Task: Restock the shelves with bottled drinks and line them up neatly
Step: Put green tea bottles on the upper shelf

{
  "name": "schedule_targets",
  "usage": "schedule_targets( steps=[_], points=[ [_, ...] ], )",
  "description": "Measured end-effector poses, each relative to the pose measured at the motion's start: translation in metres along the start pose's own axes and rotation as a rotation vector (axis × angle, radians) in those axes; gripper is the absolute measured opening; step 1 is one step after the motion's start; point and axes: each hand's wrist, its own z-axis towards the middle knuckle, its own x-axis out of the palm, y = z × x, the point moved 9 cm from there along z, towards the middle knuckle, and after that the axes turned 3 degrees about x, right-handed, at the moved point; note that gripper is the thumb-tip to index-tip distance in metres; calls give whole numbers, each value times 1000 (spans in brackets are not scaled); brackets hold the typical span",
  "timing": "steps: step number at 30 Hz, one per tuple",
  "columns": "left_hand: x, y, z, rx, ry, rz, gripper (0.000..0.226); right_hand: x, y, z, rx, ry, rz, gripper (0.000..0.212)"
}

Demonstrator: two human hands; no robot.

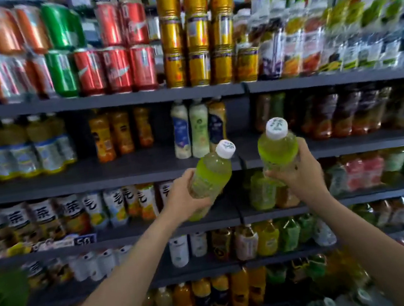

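My left hand grips a green drink bottle with a white cap, tilted to the right, in front of the third shelf from the top. My right hand grips a second green bottle of the same kind, held nearly upright and a little higher. Both bottles hang in the air before the dark grey shelf boards. Behind the right-hand bottle, more green bottles stand on the third shelf.
Cans fill the top shelf: red, green, orange and gold. Yellow, orange and pale bottles stand on the second shelf, with a gap right of them. Tea bottles line the third shelf at left. Lower shelves hold many more bottles.
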Motion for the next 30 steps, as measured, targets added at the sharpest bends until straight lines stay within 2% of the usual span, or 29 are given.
schedule_targets(
  steps=[5, 8, 15, 18, 25, 30],
  points=[
    [15, -38, 44, 158, -60, -26, 62, -22, -23, 19, -77, -38, -179, 66],
    [29, -45, 72, 123, -73, -73, 59, -43, -37, 32, -84, -119, -161, 67],
    [77, -58, 119, 134, 4, -63, 62, -98, -93, 87, 100, -389, 30, 66],
    [93, -55, 139, 121, -31, -88, 58, -103, -130, 114, 189, -441, 89, 64],
    [140, -55, 212, 74, -179, 64, 68, -93, -211, 201, 216, -278, 63, 56],
    [194, -46, 266, -102, -249, 117, 62, -71, -254, 274, 225, -71, -11, 59]
  ],
)
